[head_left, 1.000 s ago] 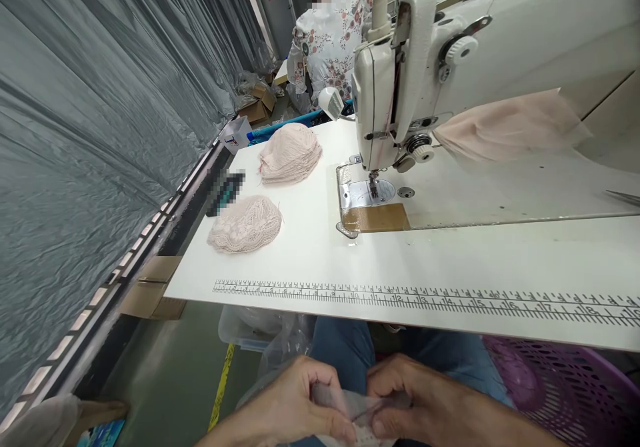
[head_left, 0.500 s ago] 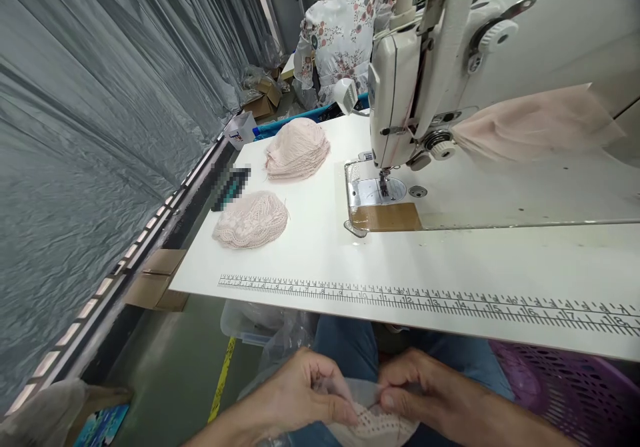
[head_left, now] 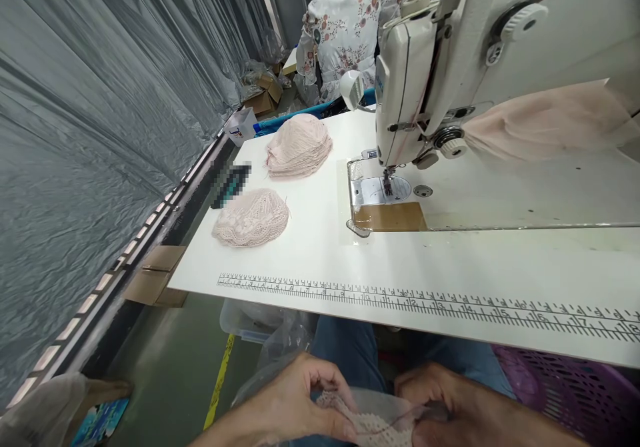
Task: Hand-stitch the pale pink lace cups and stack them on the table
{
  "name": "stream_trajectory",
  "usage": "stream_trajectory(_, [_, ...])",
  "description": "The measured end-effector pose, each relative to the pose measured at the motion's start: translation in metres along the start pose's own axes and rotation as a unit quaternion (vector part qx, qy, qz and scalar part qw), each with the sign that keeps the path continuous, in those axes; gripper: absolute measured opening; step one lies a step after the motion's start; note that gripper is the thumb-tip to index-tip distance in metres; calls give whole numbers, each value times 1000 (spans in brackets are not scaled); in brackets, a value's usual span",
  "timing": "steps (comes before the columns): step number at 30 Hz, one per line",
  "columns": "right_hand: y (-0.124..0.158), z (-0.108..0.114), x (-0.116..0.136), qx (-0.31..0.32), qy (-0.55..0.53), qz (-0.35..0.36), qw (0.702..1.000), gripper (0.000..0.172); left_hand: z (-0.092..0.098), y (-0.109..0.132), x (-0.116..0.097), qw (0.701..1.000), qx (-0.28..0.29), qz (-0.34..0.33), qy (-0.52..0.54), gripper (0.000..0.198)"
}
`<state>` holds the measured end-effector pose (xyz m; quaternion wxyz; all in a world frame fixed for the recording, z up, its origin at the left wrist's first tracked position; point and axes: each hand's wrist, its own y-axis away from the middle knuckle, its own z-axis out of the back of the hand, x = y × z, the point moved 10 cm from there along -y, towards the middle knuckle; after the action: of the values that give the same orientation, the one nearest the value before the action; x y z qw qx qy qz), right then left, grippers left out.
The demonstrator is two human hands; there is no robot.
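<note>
L hand (head_left: 306,403) and R hand (head_left: 453,393) each pinch one side of lace-and-mesh pc. (head_left: 377,427) over lap (head_left: 345,350), below table (head_left: 310,260) edge, prob. to spread it, w/ fabric stacks (head_left: 253,220) tabletop L, apparently for easy reach.

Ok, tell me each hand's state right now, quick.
Left hand: closed, pinching one side of the pale lace-and-mesh piece.
Right hand: closed, gripping the other side of the same lace-and-mesh piece.
</note>
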<state>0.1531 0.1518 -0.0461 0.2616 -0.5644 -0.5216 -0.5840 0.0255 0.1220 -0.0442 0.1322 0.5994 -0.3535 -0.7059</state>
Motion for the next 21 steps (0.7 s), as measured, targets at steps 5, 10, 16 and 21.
stream_trajectory(5, [-3,-8,-9,-24,-31,-14,999,30,-10,-4,-2,1000,4,0,-16,36])
stream_trajectory(10, [-3,-4,-12,-70,-29,4,997,38,-3,-1,-4,997,-33,5,-65,44])
stream_trajectory(16, [7,0,-19,-57,-57,3,997,46,1,3,8,988,-61,2,-141,52])
stream_trajectory(21, [12,-1,-26,-61,-24,9,998,42,-3,-1,11,987,-88,-81,-111,40])
